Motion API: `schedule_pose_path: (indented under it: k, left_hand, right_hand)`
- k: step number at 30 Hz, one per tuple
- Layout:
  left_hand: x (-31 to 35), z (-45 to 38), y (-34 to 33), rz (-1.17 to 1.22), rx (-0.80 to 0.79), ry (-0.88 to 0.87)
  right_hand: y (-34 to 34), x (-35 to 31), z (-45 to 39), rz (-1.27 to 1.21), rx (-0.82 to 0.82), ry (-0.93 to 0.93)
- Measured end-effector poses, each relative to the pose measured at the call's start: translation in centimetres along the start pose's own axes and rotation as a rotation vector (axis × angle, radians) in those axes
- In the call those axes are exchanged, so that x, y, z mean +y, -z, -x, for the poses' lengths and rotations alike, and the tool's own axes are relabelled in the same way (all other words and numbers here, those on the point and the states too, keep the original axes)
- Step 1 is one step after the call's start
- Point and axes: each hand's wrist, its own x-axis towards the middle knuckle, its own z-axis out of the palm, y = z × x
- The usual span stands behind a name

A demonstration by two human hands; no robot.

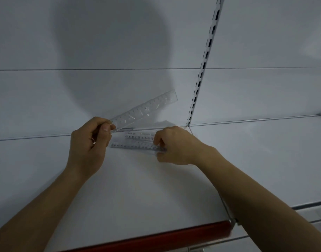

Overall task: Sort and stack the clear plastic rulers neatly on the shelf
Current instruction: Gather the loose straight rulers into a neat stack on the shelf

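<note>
My left hand [90, 142] pinches one end of a clear plastic ruler [147, 109], which tilts up to the right above the white shelf [137, 188]. Two more clear rulers lie flat on the shelf near its back. The nearer flat ruler [134, 144] has its right end pinched between the fingers and thumb of my right hand [174, 145]. The farther flat ruler [140, 136] lies just behind it, partly hidden by my right hand.
A white back panel [101, 51] rises behind the shelf. A slotted metal upright [204, 64] divides it from the neighbouring shelf bay [265, 151] on the right. A red strip [165, 233] runs along the shelf's front edge.
</note>
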Motion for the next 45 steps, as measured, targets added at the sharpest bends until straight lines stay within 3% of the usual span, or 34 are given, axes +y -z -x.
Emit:
schedule_pose_path:
  k: [8,13,17,21,28,33,40,45]
  left_hand:
    - [2.1,0.4,-0.9,0.059,-0.026,-0.025]
    - [6.0,0.2,-3.1,-0.09,-0.159,-0.241]
    - [9.6,0.2,-7.9,-0.111,-0.256,-0.485]
    - [13.0,0.6,-14.8,-0.141,-0.298,-0.591]
    - [20.8,2.7,-30.0,-0.133,-0.348,-0.717]
    - [26.6,3.8,-40.6,-0.054,-0.39,-0.762]
    - [31.4,2.8,-51.3,-0.019,-0.462,-0.818]
    - [32.7,1.0,-59.1,-0.001,-0.498,-0.856]
  right_hand:
    - [1.4,2.1,1.7,-0.422,0.059,-0.097]
    - [4.3,6.1,7.6,-1.013,0.123,-0.381]
    - [5.3,11.4,13.1,-1.01,0.275,-0.482]
    - [6.6,18.1,19.9,-1.286,0.436,-0.593]
    - [9.6,31.1,33.4,-1.329,0.742,-0.679]
    - [11.7,38.2,41.3,-1.107,0.748,-0.859]
    - [14.8,47.5,48.4,-1.352,0.877,-0.928]
    - [15.9,54.7,51.4,-1.295,0.922,-0.922]
